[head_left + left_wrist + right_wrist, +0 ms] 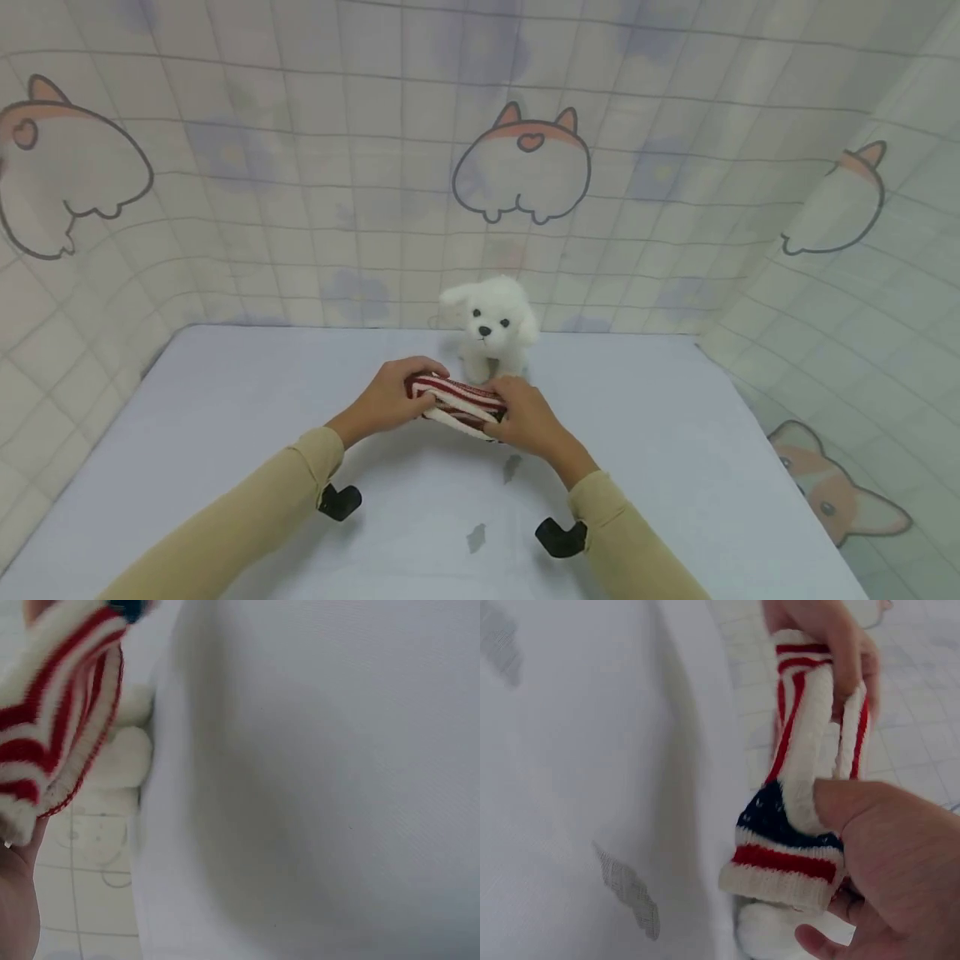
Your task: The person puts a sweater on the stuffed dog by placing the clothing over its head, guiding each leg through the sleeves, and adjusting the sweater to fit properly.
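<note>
Arms (247,504) converge from lower edge; left hand (392,393) and right hand (529,419) grasp opposite ends of striped knitwear (459,403), mid-frame.

Beige sleeves (247,508) (black wrist cameras (561,538))

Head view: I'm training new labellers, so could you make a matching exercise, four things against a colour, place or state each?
1. Striped knit
2. Toy dog
3. Left sleeve
4. Tabletop

A. Beige
B. Pale, with grey patches
C. Held by left hand and right hand
D. Standing beyond the hands

Pairs: 1-C, 2-D, 3-A, 4-B
</note>
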Available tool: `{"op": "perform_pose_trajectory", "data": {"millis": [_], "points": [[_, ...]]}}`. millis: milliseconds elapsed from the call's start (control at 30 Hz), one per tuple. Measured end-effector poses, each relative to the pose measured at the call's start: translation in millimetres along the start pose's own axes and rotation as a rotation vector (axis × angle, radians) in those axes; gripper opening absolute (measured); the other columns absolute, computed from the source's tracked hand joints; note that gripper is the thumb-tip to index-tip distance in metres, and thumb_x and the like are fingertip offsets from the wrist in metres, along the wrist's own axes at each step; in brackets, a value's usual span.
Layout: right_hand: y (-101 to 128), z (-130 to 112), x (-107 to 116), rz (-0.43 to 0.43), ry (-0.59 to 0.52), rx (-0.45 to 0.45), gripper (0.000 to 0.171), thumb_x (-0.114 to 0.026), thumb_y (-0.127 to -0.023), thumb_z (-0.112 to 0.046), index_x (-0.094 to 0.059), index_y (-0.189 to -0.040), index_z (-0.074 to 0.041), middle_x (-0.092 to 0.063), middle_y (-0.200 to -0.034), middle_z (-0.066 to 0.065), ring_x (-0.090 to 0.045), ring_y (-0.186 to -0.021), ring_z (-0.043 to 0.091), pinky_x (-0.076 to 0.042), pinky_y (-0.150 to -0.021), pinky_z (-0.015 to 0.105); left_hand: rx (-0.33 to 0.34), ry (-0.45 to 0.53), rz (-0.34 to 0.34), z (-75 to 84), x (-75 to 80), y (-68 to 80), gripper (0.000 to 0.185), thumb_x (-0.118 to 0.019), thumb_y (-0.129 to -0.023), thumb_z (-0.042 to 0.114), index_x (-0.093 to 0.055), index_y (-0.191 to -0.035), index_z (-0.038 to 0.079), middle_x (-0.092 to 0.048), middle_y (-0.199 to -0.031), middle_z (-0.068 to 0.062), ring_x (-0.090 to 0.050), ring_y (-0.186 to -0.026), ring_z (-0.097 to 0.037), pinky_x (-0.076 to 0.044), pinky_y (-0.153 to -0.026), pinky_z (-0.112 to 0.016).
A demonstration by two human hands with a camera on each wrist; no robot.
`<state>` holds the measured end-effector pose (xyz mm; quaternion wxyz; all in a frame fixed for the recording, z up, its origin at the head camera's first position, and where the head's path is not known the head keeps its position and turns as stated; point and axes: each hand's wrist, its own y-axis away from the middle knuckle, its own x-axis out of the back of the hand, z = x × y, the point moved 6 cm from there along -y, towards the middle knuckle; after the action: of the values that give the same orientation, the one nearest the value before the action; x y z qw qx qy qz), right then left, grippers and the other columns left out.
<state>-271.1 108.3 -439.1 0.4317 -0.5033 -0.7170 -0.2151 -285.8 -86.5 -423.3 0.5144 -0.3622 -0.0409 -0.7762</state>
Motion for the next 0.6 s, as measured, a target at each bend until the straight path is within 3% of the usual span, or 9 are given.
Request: {"op": "perform_pose_trajectory", "data": {"millis": [100,233,333,600], "points": [[4,-2,10,0.088,0.151,0.045,0.030,-0.074,-0.077,-0.018,-0.065,-0.105,-0.010,-0.063,-0.098,0.001,-0.053,-0.090,0.017,-0.046,-0.079,0.039,-0.026,-0.022,0.003,2.5,-1.5,-2.6,0.031,-0.065,-0.081,0.005,-0.067,-0.111,0.014,-0.069,-0.105,-0.003,-0.058,-0.077,-0.012,-0.051,-0.062,-0.024],[8,-3,30,0.286,0.078,0.044,0.021,-0.073,-0.077,-0.010,-0.064,-0.096,-0.009,-0.061,-0.089,0.002,-0.048,-0.080,0.016,-0.042,-0.071,0.033,-0.022,-0.016,0.013,6.9,1.3,-7.4,0.031,-0.063,-0.083,0.004,-0.064,-0.112,0.015,-0.068,-0.101,-0.005,-0.059,-0.065,-0.009,-0.051,-0.054,-0.025],[9,-4,42,0.376,0.043,0.029,0.021,-0.072,-0.078,-0.009,-0.063,-0.096,-0.009,-0.059,-0.085,0.002,-0.045,-0.076,0.014,-0.039,-0.066,0.029,-0.024,-0.014,0.046,10.5,4.9,-13.3,0.031,-0.063,-0.083,0.004,-0.063,-0.113,0.015,-0.067,-0.100,-0.006,-0.057,-0.062,-0.010,-0.049,-0.050,-0.024],[5,-1,58,0.517,0.082,0.019,0.024,-0.074,-0.077,-0.011,-0.061,-0.097,-0.009,-0.059,-0.090,0.005,-0.047,-0.079,0.017,-0.041,-0.066,0.031,-0.089,-0.098,0.107,23.5,2.6,-38.0,0.033,-0.065,-0.085,0.007,-0.059,-0.118,0.010,-0.066,-0.109,-0.007,-0.059,-0.083,-0.015,-0.052,-0.067,-0.027]]}}
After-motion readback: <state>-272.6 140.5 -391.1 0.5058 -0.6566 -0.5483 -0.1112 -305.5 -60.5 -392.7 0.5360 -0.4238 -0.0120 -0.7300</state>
